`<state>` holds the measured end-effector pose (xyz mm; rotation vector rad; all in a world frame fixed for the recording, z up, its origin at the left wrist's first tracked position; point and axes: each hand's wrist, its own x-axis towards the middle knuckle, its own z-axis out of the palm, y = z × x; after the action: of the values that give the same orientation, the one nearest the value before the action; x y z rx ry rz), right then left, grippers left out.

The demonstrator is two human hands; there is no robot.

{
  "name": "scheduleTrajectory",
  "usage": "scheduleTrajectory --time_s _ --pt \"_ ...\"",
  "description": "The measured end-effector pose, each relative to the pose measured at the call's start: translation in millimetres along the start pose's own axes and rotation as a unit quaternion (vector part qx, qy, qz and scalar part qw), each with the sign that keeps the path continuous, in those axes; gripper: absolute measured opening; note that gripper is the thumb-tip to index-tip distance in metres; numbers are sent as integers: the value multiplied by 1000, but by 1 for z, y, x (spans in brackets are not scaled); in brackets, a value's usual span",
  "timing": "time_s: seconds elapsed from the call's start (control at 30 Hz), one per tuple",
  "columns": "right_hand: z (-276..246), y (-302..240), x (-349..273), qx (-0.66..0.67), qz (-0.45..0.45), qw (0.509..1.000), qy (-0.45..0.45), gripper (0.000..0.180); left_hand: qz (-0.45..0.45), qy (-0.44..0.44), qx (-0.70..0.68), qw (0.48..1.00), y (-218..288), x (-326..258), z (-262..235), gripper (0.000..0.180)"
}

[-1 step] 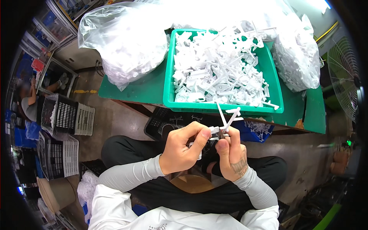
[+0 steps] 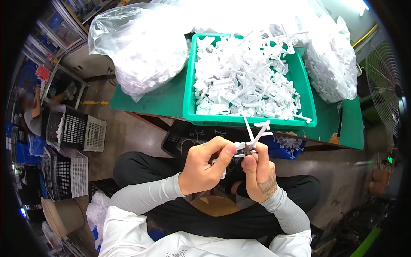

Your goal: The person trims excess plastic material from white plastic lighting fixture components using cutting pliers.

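Observation:
My left hand (image 2: pixel 207 164) is closed, pinching white plastic pieces (image 2: pixel 240 146) between thumb and forefinger; another white bit shows below its fingers. Close against it, my right hand (image 2: pixel 259 174) is closed too, its thumb and forefinger pressed round a small metal tool (image 2: pixel 248 150) with a dark tip; most of that tool is hidden by the fingers. A white branched plastic sprue (image 2: pixel 258 133) sticks up from between the two hands, one thin arm leaning left and a forked one leaning right. Which hand bears it I cannot tell.
Beyond my hands a green tray (image 2: pixel 187 96) heaped with white plastic parts (image 2: pixel 244 81) stands on a green table (image 2: pixel 165 98). Clear bags of parts (image 2: pixel 147 64) flank it. Under the table are a black crate (image 2: pixel 172 139) and a blue bin (image 2: pixel 295 150). A fan (image 2: pixel 385 81) stands right.

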<state>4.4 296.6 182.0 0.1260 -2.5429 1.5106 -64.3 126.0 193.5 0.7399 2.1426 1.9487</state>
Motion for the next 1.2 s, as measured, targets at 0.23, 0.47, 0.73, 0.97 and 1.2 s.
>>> scheduleTrajectory --time_s 0.23,0.47,0.73,0.97,1.2 --pt "-17 5 1 -116 -45 967 -221 28 328 232 168 900 28 55 -63 23" --pt "2 47 -26 -264 74 895 -353 51 275 313 462 783 77 208 -227 24" --pt "10 45 -9 -264 88 895 -347 60 357 287 428 779 75 261 -202 30" --pt "17 42 -18 -237 111 905 -335 46 159 73 331 927 59 241 -111 25" --pt "18 58 -29 -236 59 920 -308 35 198 -126 295 926 39 217 -44 31"
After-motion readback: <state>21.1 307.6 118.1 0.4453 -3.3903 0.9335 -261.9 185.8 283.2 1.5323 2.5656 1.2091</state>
